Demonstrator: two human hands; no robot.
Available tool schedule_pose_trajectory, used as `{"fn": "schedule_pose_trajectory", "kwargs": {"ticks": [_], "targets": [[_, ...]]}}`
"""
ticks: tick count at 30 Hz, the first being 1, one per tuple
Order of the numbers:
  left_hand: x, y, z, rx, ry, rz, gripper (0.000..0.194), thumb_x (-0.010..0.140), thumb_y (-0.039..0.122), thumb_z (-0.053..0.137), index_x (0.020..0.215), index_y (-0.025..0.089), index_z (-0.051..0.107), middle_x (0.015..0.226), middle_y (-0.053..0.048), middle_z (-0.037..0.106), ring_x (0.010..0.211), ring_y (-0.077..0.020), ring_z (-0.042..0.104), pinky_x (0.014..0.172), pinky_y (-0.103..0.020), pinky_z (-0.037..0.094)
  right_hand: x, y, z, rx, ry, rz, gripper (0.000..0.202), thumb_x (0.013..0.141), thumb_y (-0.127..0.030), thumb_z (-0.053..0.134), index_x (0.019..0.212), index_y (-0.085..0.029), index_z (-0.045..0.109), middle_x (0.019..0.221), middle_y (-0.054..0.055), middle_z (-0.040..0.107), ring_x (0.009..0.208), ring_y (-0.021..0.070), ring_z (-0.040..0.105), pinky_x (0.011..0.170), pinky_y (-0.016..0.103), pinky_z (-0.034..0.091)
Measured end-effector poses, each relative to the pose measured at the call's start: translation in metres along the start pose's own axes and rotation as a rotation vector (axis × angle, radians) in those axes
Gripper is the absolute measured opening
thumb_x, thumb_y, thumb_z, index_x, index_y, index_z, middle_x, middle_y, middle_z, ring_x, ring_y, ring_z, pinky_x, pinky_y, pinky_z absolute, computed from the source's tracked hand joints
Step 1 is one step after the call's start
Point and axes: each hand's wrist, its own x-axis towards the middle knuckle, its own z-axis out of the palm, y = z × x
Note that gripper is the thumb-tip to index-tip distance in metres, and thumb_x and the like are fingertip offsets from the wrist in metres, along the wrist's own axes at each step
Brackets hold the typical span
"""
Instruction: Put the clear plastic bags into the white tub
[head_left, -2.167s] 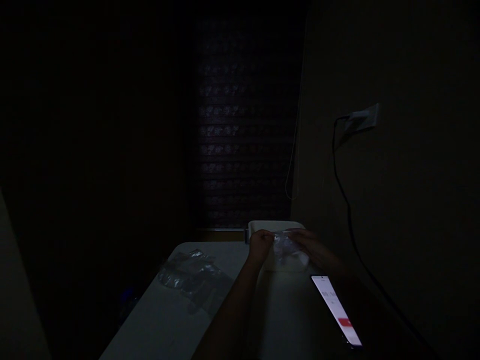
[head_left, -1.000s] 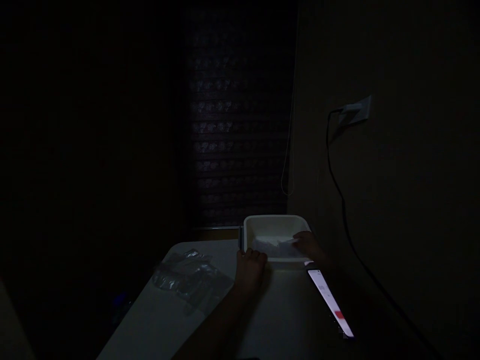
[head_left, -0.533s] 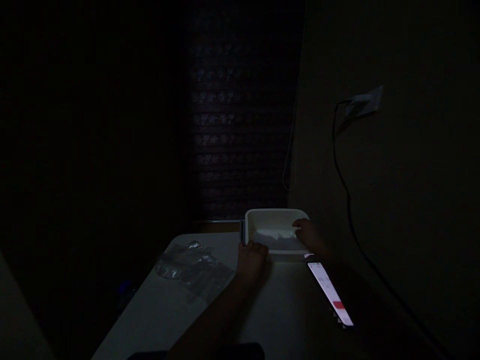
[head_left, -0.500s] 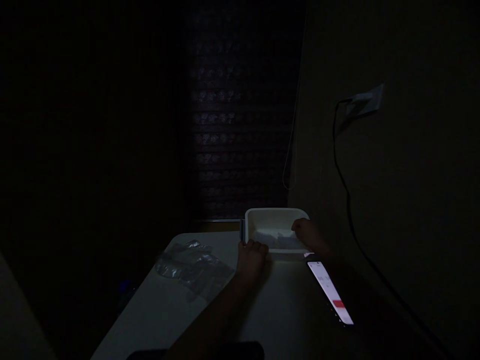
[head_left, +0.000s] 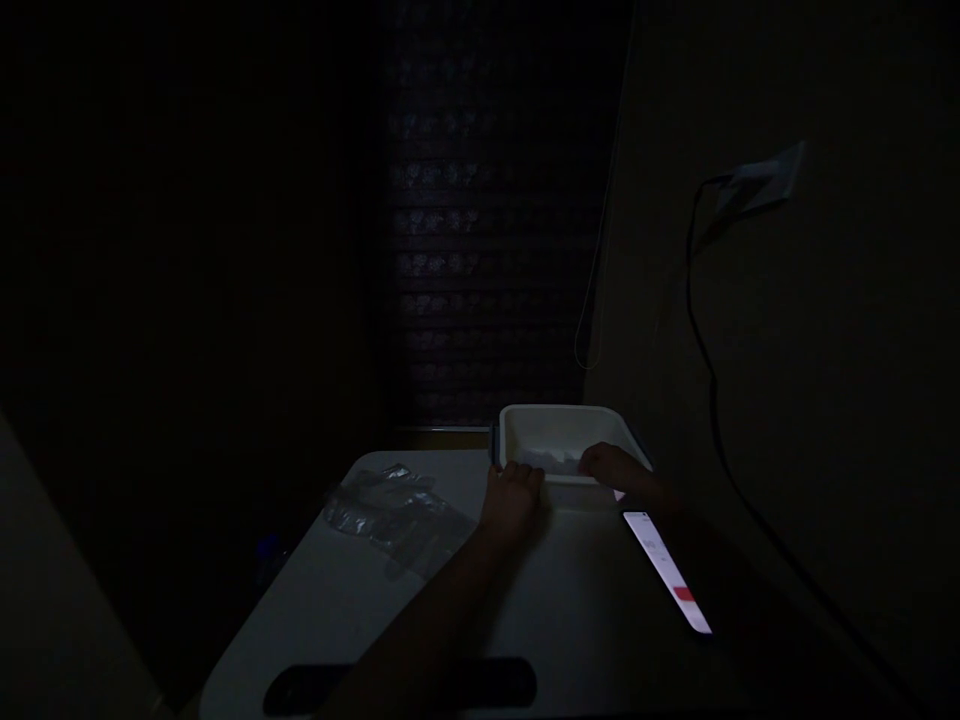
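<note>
A white plastic box [head_left: 574, 492] without a lid stands at the far end of the white table [head_left: 577, 600]. My left hand [head_left: 514, 497] grips its near rim at the left corner, fingers curled over the edge. Over the right side of the box reaches my right hand [head_left: 616, 470], its fingers closed down inside. Pale, crumpled-looking material [head_left: 551, 460] lies on the box floor beside those fingertips. Darkness hides what, if anything, the right fingers pinch.
Crumpled clear plastic [head_left: 405, 515] lies on the table's left. A lit phone [head_left: 664, 570] rests right of the box. A long dark shape [head_left: 487, 683] runs along the near edge. From the wall socket [head_left: 765, 180] hangs a black cable [head_left: 709, 370]; dark blinds [head_left: 442, 260] close the back.
My right hand has gone lower and slightly left inside the box, from its right rim toward the pale material. My left hand keeps its grip. The whole view has shifted a little.
</note>
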Motion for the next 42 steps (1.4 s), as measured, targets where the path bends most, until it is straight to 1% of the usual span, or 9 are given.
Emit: {"fn": "schedule_pose_trajectory", "kwargs": {"ticks": [5,11,15,18,22,26,32,36,42], "targets": [[0.005,-0.004,0.005,-0.071,-0.016,0.033,0.045,0.075,0.021,0.041,0.119,0.014,0.035,0.119,-0.010,0.044,0.112,-0.0212,0.035,0.092,-0.038,0.028,-0.004,-0.012,-0.003,0.005,-0.023,0.057,0.029,0.077,-0.027,0.038,0.075,-0.016,0.064,0.087,0.008,0.065,0.080,0.0178,0.058,0.064,0.025,0.040],[0.001,-0.024,0.001,-0.100,-0.037,0.008,0.061,0.071,0.017,0.044,0.127,0.014,0.022,0.137,-0.012,0.018,0.125,-0.0214,0.016,0.097,-0.035,0.023,-0.009,-0.016,0.001,-0.128,0.129,0.068,0.037,0.082,-0.032,0.029,0.082,-0.020,0.064,0.091,0.007,0.064,0.090,0.0206,0.055,0.075,0.033,0.035],[-0.017,-0.063,-0.017,-0.008,-0.057,-0.134,0.053,0.073,0.017,0.042,0.124,0.013,0.028,0.132,-0.011,0.029,0.119,-0.0217,0.027,0.093,-0.034,0.027,-0.015,-0.027,-0.004,-0.213,0.348,-0.033,0.031,0.080,-0.024,0.032,0.085,-0.018,0.063,0.093,0.008,0.063,0.091,0.0206,0.053,0.079,0.035,0.032],[-0.037,-0.093,-0.025,0.085,-0.114,-0.292,0.044,0.075,0.018,0.041,0.118,0.011,0.037,0.124,-0.012,0.040,0.113,-0.0220,0.035,0.090,-0.034,0.031,-0.020,-0.054,-0.005,-0.214,0.447,-0.169,0.029,0.078,-0.019,0.035,0.089,-0.016,0.061,0.094,0.008,0.063,0.090,0.0191,0.052,0.081,0.033,0.031],[-0.060,-0.117,-0.029,0.167,-0.214,-0.388,0.032,0.076,0.016,0.039,0.106,0.014,0.049,0.114,-0.009,0.050,0.106,-0.0206,0.043,0.085,-0.034,0.034,-0.025,-0.100,0.020,-0.181,0.158,-0.430,0.027,0.077,-0.018,0.036,0.087,-0.016,0.062,0.090,0.007,0.063,0.085,0.0164,0.054,0.077,0.027,0.035],[-0.067,-0.125,-0.026,0.177,-0.253,-0.419,0.030,0.076,0.016,0.038,0.102,0.013,0.052,0.111,-0.010,0.052,0.105,-0.0205,0.044,0.085,-0.033,0.034,-0.025,-0.124,0.062,-0.158,-0.070,-0.423,0.027,0.075,-0.015,0.039,0.092,-0.017,0.060,0.096,0.008,0.061,0.090,0.0163,0.054,0.076,0.025,0.037],[-0.059,-0.117,-0.014,0.145,-0.286,-0.421,0.029,0.075,0.016,0.039,0.099,0.013,0.054,0.105,-0.010,0.056,0.100,-0.0199,0.048,0.082,-0.032,0.037,-0.019,-0.130,0.108,-0.259,-0.098,-0.416,0.028,0.074,-0.011,0.037,0.089,-0.013,0.060,0.093,0.012,0.060,0.090,0.0209,0.054,0.073,0.031,0.041],[-0.053,-0.111,-0.009,0.111,-0.255,-0.382,0.029,0.074,0.018,0.039,0.098,0.013,0.055,0.102,-0.010,0.057,0.098,-0.0195,0.050,0.082,-0.031,0.038,-0.016,-0.137,0.112,-0.271,-0.030,-0.380,0.029,0.077,-0.012,0.032,0.085,-0.011,0.060,0.092,0.014,0.059,0.087,0.0224,0.054,0.071,0.033,0.041],[-0.046,-0.111,-0.010,-0.057,-0.294,-0.306,0.046,0.067,0.010,0.045,0.113,0.013,0.045,0.116,-0.010,0.050,0.108,-0.0172,0.044,0.088,-0.028,0.035,-0.012,-0.135,0.082,-0.035,-0.022,-0.273,0.026,0.077,-0.017,0.036,0.086,-0.016,0.060,0.088,0.009,0.063,0.082,0.0169,0.057,0.069,0.026,0.041]]}}
